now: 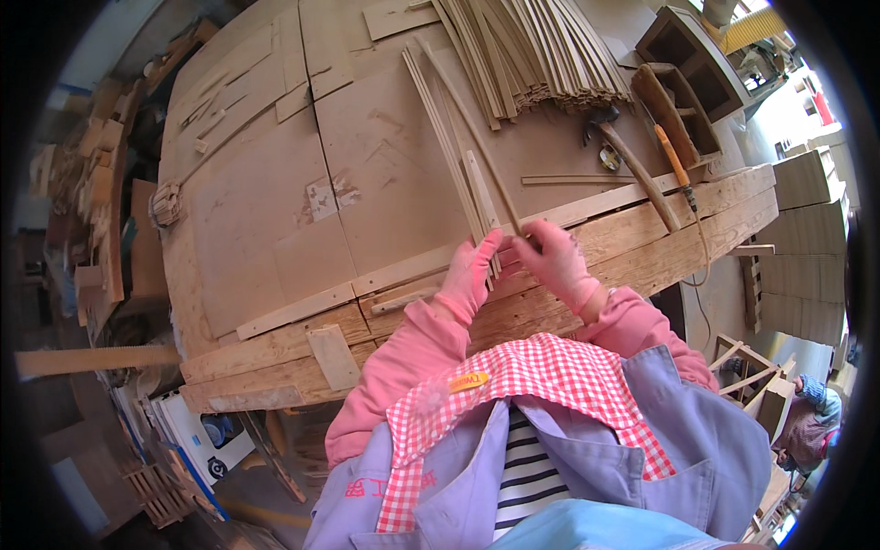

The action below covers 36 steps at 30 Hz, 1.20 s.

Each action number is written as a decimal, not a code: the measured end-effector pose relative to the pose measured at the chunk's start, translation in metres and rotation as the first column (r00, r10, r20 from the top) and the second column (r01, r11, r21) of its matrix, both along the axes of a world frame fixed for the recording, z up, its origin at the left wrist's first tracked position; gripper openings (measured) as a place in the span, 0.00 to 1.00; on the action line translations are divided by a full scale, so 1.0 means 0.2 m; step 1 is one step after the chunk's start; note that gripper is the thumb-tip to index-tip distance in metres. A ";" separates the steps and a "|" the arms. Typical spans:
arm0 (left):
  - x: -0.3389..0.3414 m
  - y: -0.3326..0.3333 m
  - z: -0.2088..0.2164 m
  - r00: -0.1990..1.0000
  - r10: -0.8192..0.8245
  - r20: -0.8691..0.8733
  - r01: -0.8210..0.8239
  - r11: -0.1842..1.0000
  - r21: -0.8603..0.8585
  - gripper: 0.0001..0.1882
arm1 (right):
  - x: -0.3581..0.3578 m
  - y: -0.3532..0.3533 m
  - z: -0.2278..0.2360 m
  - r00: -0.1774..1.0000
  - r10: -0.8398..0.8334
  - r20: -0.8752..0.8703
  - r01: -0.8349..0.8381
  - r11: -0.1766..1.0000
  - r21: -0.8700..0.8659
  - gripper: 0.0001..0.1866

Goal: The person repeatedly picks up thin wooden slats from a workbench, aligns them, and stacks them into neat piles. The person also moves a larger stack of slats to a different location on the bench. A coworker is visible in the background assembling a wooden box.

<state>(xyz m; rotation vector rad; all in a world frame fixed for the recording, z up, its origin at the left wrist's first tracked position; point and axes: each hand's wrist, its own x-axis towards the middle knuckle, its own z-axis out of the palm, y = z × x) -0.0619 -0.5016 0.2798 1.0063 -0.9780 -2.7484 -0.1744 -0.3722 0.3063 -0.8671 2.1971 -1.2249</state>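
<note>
My left hand (pixel 469 275), in a pink glove, is closed around the near ends of a few long, thin wooden strips (pixel 444 136) at the bench's front edge. The strips run away from me across the board-covered top. My right hand (pixel 561 268), gloved the same way, pinches the near end of a single wooden strip (pixel 469 119), which lies at a slight angle to the others. Both hands are close together, fingertips almost meeting. Between the strips lies a short, pale wooden piece (pixel 480 191), its near end beside my left fingers.
Behind the strips is a large fanned stack of wooden strips (pixel 532 55). To the right lie a hammer (pixel 637 170), a tape measure (pixel 610 159), an orange-handled corded tool (pixel 674 156) and an open wooden box (pixel 678 108). A wooden rail (pixel 298 310) edges the workbench. Another person (pixel 811 426) is at far right.
</note>
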 end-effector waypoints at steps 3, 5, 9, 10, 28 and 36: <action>0.01 -0.01 -0.03 0.998 -0.052 -0.020 0.050 0.996 -0.077 0.23 | 0.06 0.03 0.10 0.962 0.238 -0.136 -0.225 0.969 0.104 0.11; 0.02 -0.02 -0.05 0.999 -0.039 -0.013 0.038 0.998 -0.054 0.23 | 0.06 0.02 0.16 0.907 0.384 -0.170 -0.339 0.909 0.243 0.12; 0.03 -0.01 -0.06 0.994 0.025 -0.102 -0.023 0.999 0.023 0.23 | -0.02 -0.05 0.25 0.786 0.602 -0.144 -0.532 0.776 0.339 0.13; 0.04 -0.01 -0.06 0.996 0.034 -0.086 -0.032 0.999 0.021 0.22 | -0.09 -0.07 0.27 0.725 0.680 -0.109 -0.603 0.704 0.376 0.12; 0.11 -0.03 -0.02 0.997 0.067 -0.033 -0.063 0.994 0.089 0.16 | -0.88 -1.00 -0.10 0.965 0.100 -0.244 0.053 0.834 0.549 0.19; 0.08 -0.01 0.01 0.998 0.069 -0.012 -0.067 0.990 0.124 0.17 | -0.43 -0.35 -0.02 0.964 0.064 0.257 -0.076 0.997 0.034 0.11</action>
